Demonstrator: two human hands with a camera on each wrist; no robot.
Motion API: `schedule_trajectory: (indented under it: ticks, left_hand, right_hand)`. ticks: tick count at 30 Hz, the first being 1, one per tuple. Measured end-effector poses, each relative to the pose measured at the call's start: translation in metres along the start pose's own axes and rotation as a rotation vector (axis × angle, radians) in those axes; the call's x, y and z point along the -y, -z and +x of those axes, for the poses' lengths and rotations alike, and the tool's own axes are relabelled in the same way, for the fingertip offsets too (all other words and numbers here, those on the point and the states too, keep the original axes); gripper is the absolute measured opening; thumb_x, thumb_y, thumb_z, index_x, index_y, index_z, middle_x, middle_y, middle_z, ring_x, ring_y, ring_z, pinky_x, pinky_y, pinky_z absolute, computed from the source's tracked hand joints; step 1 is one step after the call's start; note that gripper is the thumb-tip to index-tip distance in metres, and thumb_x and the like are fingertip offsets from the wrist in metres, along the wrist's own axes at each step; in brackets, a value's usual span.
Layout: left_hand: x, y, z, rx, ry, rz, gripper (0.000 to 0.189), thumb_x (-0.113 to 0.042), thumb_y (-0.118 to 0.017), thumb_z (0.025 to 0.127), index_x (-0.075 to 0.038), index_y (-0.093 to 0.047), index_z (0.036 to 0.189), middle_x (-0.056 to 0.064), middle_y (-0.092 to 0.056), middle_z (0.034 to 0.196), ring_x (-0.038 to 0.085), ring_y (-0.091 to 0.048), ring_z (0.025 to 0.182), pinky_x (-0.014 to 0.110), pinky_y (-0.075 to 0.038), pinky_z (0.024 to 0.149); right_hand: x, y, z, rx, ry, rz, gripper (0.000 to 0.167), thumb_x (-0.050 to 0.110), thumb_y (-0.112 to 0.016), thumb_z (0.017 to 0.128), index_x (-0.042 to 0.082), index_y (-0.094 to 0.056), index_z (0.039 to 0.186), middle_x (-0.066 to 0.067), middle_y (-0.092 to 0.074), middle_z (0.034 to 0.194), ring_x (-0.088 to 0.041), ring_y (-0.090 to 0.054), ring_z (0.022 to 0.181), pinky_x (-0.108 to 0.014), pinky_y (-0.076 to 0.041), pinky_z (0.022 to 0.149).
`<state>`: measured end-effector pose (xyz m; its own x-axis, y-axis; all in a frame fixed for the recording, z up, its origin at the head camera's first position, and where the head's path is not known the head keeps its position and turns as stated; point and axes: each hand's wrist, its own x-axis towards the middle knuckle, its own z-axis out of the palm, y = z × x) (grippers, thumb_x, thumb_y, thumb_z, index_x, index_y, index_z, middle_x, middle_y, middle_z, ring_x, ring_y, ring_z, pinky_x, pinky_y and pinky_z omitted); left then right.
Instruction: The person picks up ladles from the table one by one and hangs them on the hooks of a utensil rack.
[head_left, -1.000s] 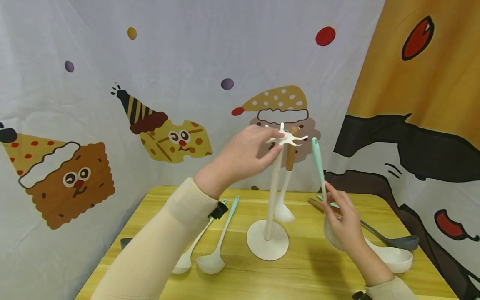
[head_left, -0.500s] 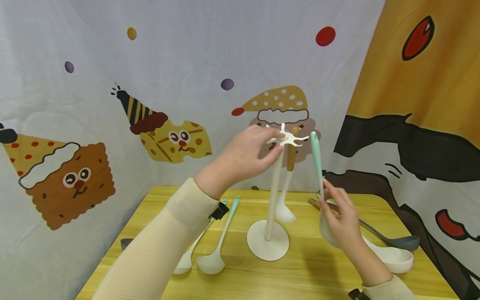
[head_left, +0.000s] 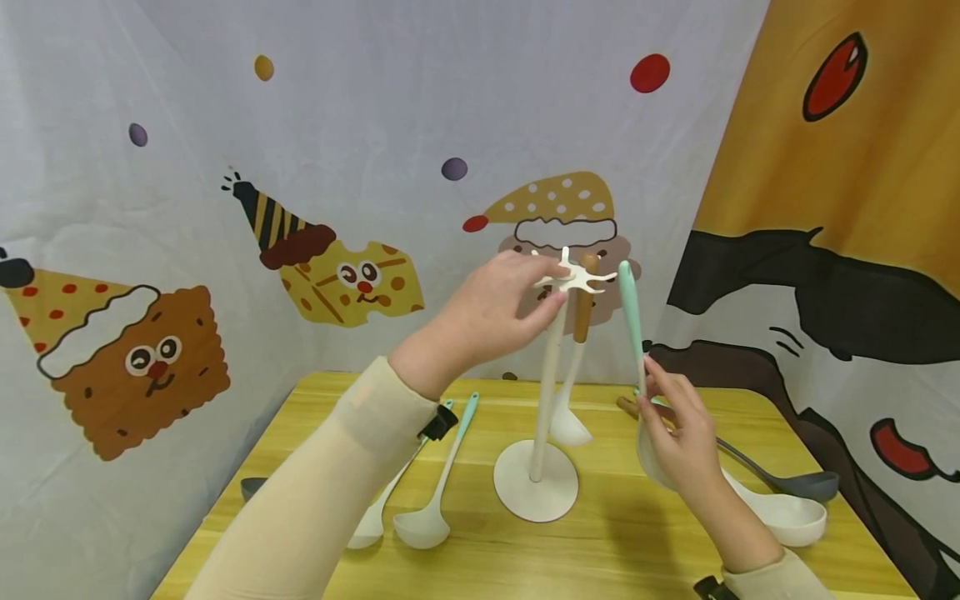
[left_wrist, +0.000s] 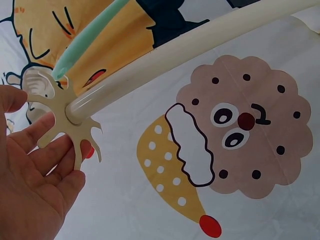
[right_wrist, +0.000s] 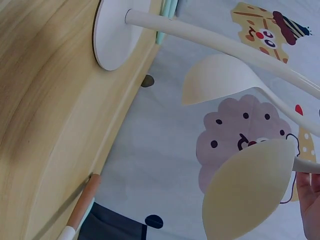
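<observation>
My left hand (head_left: 491, 304) grips the hooked top of a white utensil stand (head_left: 545, 392), thumb and fingers spread round its prongs in the left wrist view. My right hand (head_left: 682, 429) pinches the white shaft of a ladle with a mint-green handle (head_left: 630, 304), held upright just right of the hooks. The ladle's pale bowl (right_wrist: 250, 192) hangs below the fingers. In the left wrist view the tip of the mint handle (left_wrist: 62, 69) overlaps one hook. A white ladle with a wooden handle (head_left: 582, 317) hangs at the back of the stand.
Two mint-handled white ladles (head_left: 422, 527) lie on the wooden table (head_left: 585, 550) left of the stand's round base (head_left: 517, 492). On the right lie a large white spoon (head_left: 798, 518) and a dark grey ladle (head_left: 806, 485). A dark utensil (head_left: 251, 485) peeks out behind the left sleeve.
My right hand has moved slightly left and up, bringing the ladle's mint handle closer to the stand's hooks. My left hand has stayed on the stand's top.
</observation>
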<state>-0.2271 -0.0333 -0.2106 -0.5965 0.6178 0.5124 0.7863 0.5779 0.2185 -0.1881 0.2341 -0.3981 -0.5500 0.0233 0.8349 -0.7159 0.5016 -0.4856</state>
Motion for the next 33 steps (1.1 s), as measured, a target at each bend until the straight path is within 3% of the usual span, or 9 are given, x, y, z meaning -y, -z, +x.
schedule_trajectory:
  ticks: [3,17,27,33]
  left_hand:
    - [0.000,0.000,0.000,-0.002,0.002,0.002,0.035,-0.028,-0.057,0.108,-0.012,-0.067,0.136,0.002,-0.070,0.138,0.024,-0.059,0.130,0.036,-0.048,0.112]
    - [0.000,-0.001,0.000,0.000,0.005,0.011,0.035,-0.029,-0.056,0.108,-0.012,-0.066,0.137,0.002,-0.070,0.139,0.023,-0.059,0.130,0.036,-0.047,0.113]
    - [0.000,-0.001,-0.001,0.004,0.010,0.015,0.036,-0.030,-0.056,0.108,-0.013,-0.065,0.139,0.002,-0.068,0.142,0.024,-0.057,0.134,0.037,-0.045,0.115]
    - [0.000,-0.001,0.000,-0.001,0.005,0.010,0.036,-0.029,-0.056,0.108,-0.012,-0.066,0.138,0.003,-0.068,0.141,0.025,-0.058,0.133,0.038,-0.046,0.115]
  right_hand:
    - [0.001,0.000,0.000,0.002,-0.001,-0.004,0.068,-0.033,-0.065,0.079,-0.005,-0.061,0.140,0.014,-0.059,0.110,0.010,-0.056,0.100,-0.002,-0.050,0.086]
    - [0.001,-0.004,0.001,0.018,-0.007,0.016,0.065,-0.033,-0.062,0.083,-0.005,-0.060,0.141,0.017,-0.057,0.112,0.010,-0.057,0.103,-0.002,-0.050,0.087]
    - [-0.006,-0.010,0.003,0.023,0.059,0.047,0.066,-0.035,-0.062,0.080,-0.006,-0.061,0.140,-0.016,-0.059,0.102,0.007,-0.058,0.103,-0.005,-0.052,0.087]
    - [-0.010,-0.013,0.001,0.017,0.079,0.064,0.047,-0.014,-0.066,0.094,-0.007,-0.061,0.140,-0.022,-0.059,0.102,0.006,-0.057,0.104,-0.006,-0.052,0.090]
